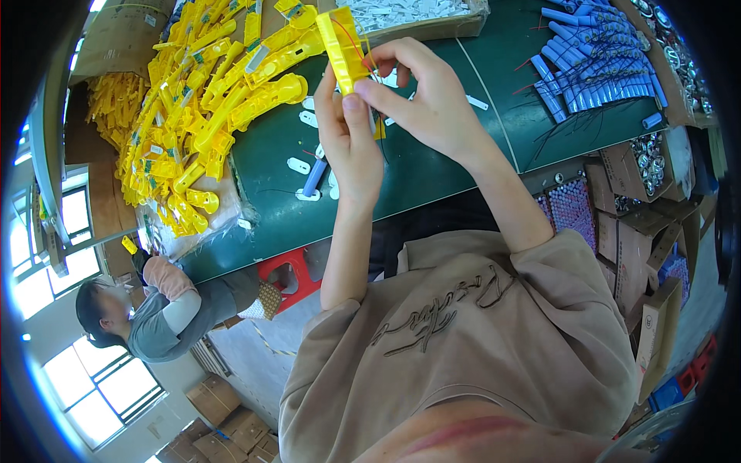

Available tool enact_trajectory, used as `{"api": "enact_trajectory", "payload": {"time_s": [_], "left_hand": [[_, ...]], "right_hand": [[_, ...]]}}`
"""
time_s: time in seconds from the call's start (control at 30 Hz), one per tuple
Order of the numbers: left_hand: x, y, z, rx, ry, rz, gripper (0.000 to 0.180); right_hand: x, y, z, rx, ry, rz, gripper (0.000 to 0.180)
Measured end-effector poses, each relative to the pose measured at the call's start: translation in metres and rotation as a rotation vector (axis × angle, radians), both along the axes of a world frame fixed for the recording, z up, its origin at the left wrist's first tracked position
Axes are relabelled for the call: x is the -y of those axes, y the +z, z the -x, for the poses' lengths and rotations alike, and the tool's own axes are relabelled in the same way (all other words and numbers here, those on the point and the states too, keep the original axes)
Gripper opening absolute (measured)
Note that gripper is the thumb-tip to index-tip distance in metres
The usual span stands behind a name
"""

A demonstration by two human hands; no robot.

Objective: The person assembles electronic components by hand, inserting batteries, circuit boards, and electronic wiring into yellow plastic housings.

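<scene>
Above the green table [270, 224], my left hand [353, 158] grips a long yellow plastic casing [340, 54], held upright between thumb and fingers. My right hand [432, 104] is closed in a pinch at the casing's right edge. A thin red wire [349, 37] runs from the casing to its fingertips, which partly hide what they hold. Beneath my wrists lie a blue cylindrical cell [315, 177] with thin leads and several small white oval plates [298, 165]. Part of another yellow piece [379, 127] shows behind my hands.
Yellow casings [201, 100] pile up at the left. A box of small white parts [417, 11] stands at the back. Blue wired cells [594, 65] lie in rows at the right, near boxes of shiny round metal parts [650, 162]. A co-worker [166, 309] sits left, beside a red stool [289, 279].
</scene>
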State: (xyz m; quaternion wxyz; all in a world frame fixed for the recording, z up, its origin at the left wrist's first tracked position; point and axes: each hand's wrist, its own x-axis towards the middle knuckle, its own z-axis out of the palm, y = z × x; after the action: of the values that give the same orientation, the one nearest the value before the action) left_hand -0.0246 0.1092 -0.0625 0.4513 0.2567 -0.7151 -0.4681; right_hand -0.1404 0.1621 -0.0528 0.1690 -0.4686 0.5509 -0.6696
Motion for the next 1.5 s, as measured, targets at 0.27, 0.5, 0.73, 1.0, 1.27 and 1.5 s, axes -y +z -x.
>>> {"api": "enact_trajectory", "payload": {"time_s": [0.27,0.5,0.73,1.0,1.27,1.5], "left_hand": [[-0.013,0.009,-0.001,0.008,0.025,-0.116,0.044],[0.002,0.004,0.004,-0.091,0.051,-0.263,0.042],[0.004,0.015,0.007,-0.222,-0.064,-0.480,0.042],[0.016,0.010,0.015,-0.122,-0.139,-0.393,0.041],[0.032,-0.001,0.028,-0.061,-0.165,-0.466,0.043],[0.041,-0.005,0.034,0.022,-0.219,-0.543,0.039]], "right_hand": [[0.012,-0.015,-0.010,0.262,-0.031,0.072,0.015],[0.015,-0.020,-0.035,-0.018,-0.227,0.052,0.010],[0.017,-0.016,-0.038,-0.445,-0.441,0.107,0.012],[0.013,-0.018,-0.026,-0.488,-0.442,0.101,0.013],[0.018,-0.034,-0.015,-0.534,-0.479,0.070,0.012],[0.014,-0.041,-0.007,-0.628,-0.441,-0.042,0.014]]}}
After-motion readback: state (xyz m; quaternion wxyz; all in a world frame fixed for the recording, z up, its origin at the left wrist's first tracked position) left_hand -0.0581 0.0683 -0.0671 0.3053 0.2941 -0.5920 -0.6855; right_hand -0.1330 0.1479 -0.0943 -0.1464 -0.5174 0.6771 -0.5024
